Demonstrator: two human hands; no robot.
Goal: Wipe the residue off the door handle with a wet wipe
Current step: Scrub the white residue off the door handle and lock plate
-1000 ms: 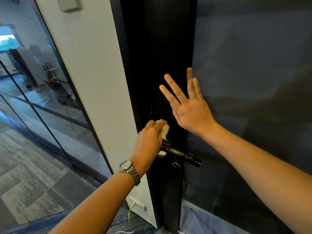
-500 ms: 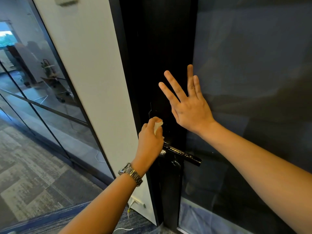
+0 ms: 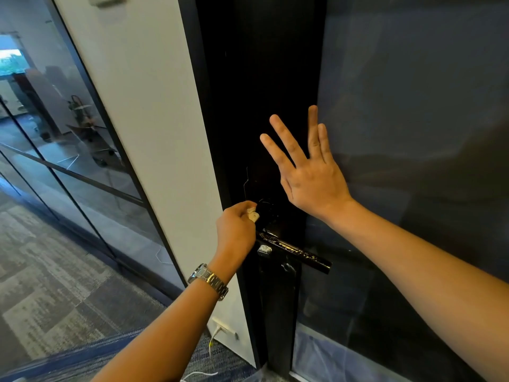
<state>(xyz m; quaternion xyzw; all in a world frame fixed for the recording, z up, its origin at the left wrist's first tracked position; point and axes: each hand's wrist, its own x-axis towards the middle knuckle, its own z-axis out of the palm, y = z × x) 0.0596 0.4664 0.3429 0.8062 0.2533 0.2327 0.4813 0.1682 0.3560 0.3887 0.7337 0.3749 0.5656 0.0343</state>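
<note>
A black lever door handle [image 3: 297, 251] juts out to the right from the dark door frame [image 3: 256, 106], with pale streaks of residue along its top. My left hand [image 3: 237, 230], a metal watch on its wrist, is closed on a small crumpled white wet wipe [image 3: 254, 215]. The wipe is pressed to the black lock plate just above the handle's pivot. Above and to the right, my right hand [image 3: 308, 172] lies flat with fingers spread against the door, holding nothing.
A dark glass door panel [image 3: 413, 133] fills the right side. A white wall strip [image 3: 143, 133] stands left of the frame, with a socket and white cable [image 3: 220, 330] near the floor. Glass partitions [image 3: 55, 139] and grey carpet [image 3: 55, 299] lie further left.
My left hand with the wipe has shifted a little left and up, from the handle's base onto the plate above it. My right hand has stayed flat on the door.
</note>
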